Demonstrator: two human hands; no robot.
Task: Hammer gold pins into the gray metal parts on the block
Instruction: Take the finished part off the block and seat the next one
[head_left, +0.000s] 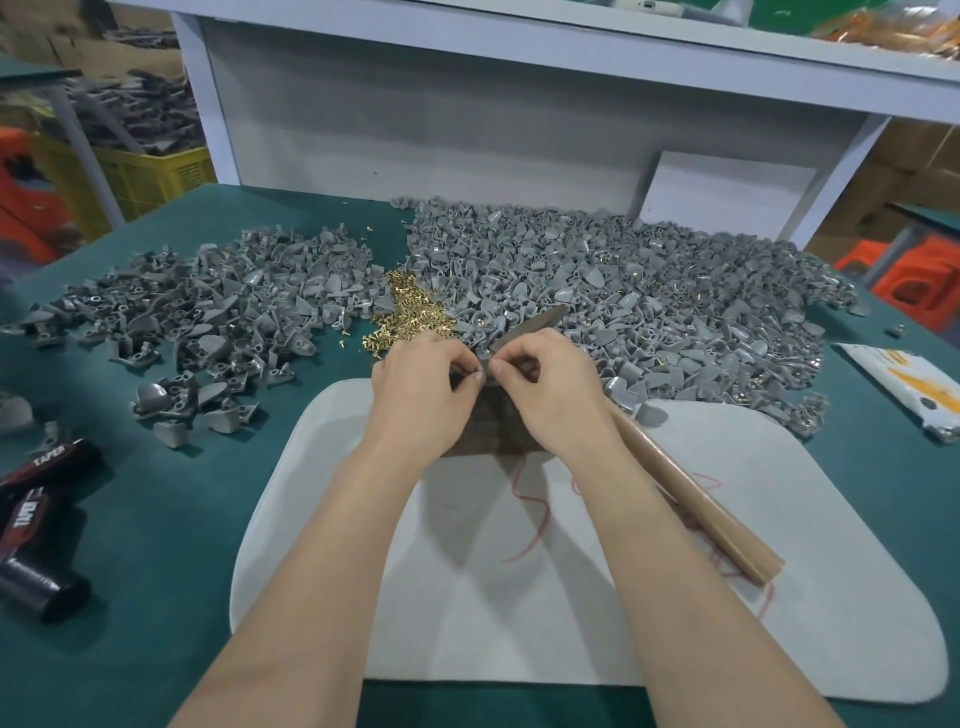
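White letters are spelling "TAPER" 2 times on the black and red cylindrical tool (36, 499) lying at the left of the green bench (156, 519). The white and orange packet (904, 384) at the right is showing print too blurred to read.

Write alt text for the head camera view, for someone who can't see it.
The left hand and right hand pinch a small gray part over a dark block on a white mat. A wooden-handled hammer lies under the right hand; gold pins sit between two gray-part heaps.

The left hand (426, 387) and right hand (551, 387) pinch a small gray part (484, 364) together over the dark block (493, 423).
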